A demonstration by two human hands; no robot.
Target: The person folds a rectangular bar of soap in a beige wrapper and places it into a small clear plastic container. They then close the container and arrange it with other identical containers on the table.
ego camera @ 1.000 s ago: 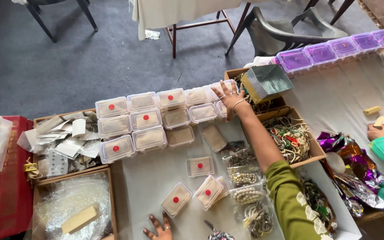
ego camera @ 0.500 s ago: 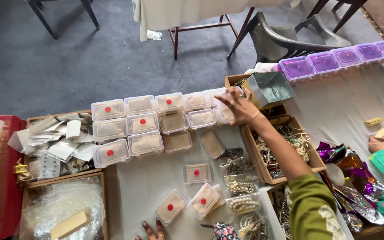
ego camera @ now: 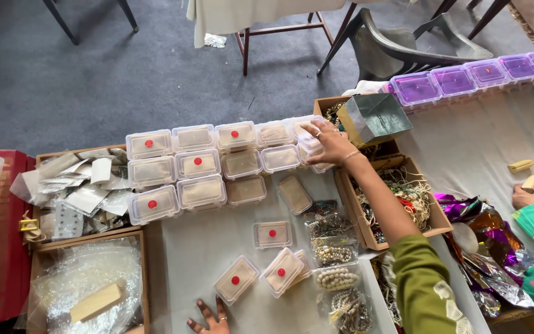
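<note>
Right hand (ego camera: 327, 141): arm out in olive sleeve, palm down, fingers loosely curved over clear plastic box (ego camera: 311, 148) at right end of box rows; grip not discernible, can't tell if it's closed on it. Ring and thin bangle visible.
Left hand (ego camera: 210, 316): flat, fingers spread wide, holding nothing, resting on worktop (ego camera: 205, 247) at bottom edge.
Boxes: approx. three rows, small rect. clear plastic w/ rounded corners, pale contents; several carry a round red dot sticker on lid, e.g. front-left box (ego camera: 153, 204). Three loose dotted boxes (ego camera: 272, 234) nearer the left hand.
Worktop: pale grey cloth cover.
Bead packets (ego camera: 331, 252): clear bags, pearly strands, right of loose boxes.
Wooden tray (ego camera: 348, 204): tangled jewellery inside, under right forearm.
Purple-lidded boxes (ego camera: 451, 79): row, top right.
Grey open carton (ego camera: 375, 116): just beside right hand.
</note>
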